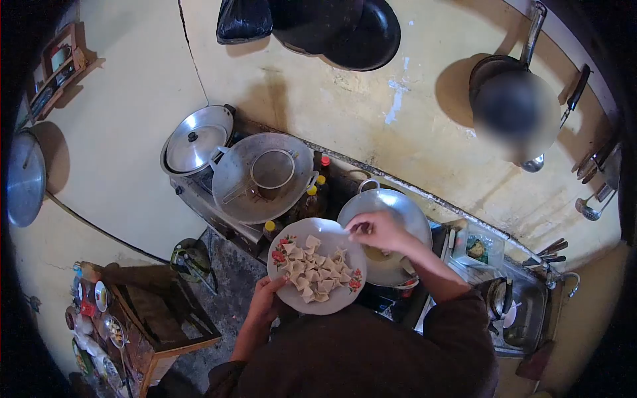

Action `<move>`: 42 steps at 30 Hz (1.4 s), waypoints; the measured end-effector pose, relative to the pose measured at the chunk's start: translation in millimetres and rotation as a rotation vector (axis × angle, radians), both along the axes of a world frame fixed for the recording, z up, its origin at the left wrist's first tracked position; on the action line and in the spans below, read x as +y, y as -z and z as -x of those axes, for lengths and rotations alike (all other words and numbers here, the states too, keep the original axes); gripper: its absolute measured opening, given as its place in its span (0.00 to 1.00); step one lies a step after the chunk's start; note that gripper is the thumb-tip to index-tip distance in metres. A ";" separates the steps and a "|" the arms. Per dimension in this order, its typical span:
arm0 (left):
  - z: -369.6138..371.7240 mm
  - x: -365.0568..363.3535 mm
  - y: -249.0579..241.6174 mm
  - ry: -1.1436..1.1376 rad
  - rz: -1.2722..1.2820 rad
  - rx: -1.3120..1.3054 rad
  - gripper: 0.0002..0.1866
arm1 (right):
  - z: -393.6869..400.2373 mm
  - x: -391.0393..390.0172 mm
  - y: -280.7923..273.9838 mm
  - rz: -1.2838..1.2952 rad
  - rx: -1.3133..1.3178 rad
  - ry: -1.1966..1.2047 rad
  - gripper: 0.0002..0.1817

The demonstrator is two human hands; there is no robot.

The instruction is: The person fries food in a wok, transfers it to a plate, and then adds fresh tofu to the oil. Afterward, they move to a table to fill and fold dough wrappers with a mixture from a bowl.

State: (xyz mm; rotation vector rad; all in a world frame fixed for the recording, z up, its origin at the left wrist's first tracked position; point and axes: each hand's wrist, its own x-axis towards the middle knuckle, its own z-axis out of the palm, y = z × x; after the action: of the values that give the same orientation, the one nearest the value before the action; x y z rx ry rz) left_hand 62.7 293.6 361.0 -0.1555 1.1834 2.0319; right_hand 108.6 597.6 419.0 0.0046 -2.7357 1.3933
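My left hand (267, 297) grips the near-left edge of a white plate (326, 229) with red flowers on its rim. Many small folded pieces of pale dough (318, 270) lie heaped on that plate. Beyond its right side, my right hand (381, 231) hovers over a metal wok (410, 207) with its fingers curled together. Whatever is between those fingers, if anything, is too small to make out. Some yellowish liquid shows at the bottom of the wok, partly hidden by my hand and forearm.
Left of the plate, a larger wok (232, 189) on the stove holds a round strainer (273, 170). Behind it stands a lidded pot (199, 142). Bottles (310, 201) stand between the woks. A sink (531, 322) lies right, a wooden table (162, 345) with dishes lower left.
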 end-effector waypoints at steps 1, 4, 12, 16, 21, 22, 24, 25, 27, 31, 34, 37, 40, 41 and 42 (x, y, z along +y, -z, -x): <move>-0.9 1.9 -1.5 0.010 -0.022 0.001 0.13 | -1.5 -10.1 -4.9 -0.152 0.061 -0.112 0.14; -1.2 3.5 0.5 0.057 0.049 0.041 0.13 | -8.9 -31.2 -2.7 -0.427 0.099 -0.129 0.16; -4.7 5.3 -1.5 0.060 0.023 0.034 0.11 | -15.6 -26.2 12.3 -0.600 0.150 -0.377 0.15; -4.4 4.1 4.2 0.073 0.001 0.027 0.12 | -20.6 -29.2 -0.1 -0.606 0.141 -0.265 0.11; -5.6 1.6 -2.5 0.035 0.006 -0.002 0.12 | -17.8 8.4 1.5 -0.310 0.146 -0.174 0.11; -6.6 1.6 -6.5 0.012 0.016 -0.015 0.12 | -18.0 24.7 9.2 -0.353 0.089 -0.082 0.12; -3.8 -4.3 2.4 0.020 0.042 0.009 0.14 | -20.7 51.2 28.0 -0.491 -0.093 0.116 0.11; -2.3 -8.0 6.6 0.024 0.069 0.038 0.16 | -21.2 63.1 39.2 -0.584 -0.216 0.221 0.11; -1.3 -12.3 11.7 -0.002 0.052 0.027 0.15 | -20.7 88.6 75.3 -0.723 -0.322 0.223 0.10; 0.4 -18.0 12.4 -0.046 0.024 0.027 0.14 | -28.0 137.7 169.7 -0.944 -0.472 0.204 0.09; 1.4 -17.7 7.3 -0.064 0.012 0.003 0.14 | -32.1 144.6 201.7 -1.047 -0.490 0.142 0.08; 3.7 -19.9 7.9 -0.066 0.021 0.003 0.14 | -32.2 150.0 218.7 -1.026 -0.630 0.115 0.07; 4.2 -18.6 6.1 -0.078 0.029 0.002 0.13 | -37.4 152.8 229.5 -1.073 -0.524 0.168 0.06; 4.7 -18.5 6.2 -0.078 0.030 0.001 0.13 | -37.7 155.8 232.6 -1.071 -0.525 0.167 0.06; 5.2 -18.2 6.3 -0.074 0.050 -0.001 0.13 | -37.1 154.4 223.9 -1.081 -0.455 0.212 0.06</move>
State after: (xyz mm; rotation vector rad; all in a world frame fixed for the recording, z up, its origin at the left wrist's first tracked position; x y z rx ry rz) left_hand 57.5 275.4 354.6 -0.2280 1.2445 2.0668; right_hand 145.7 752.1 195.0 -0.5666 -3.3165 -0.2759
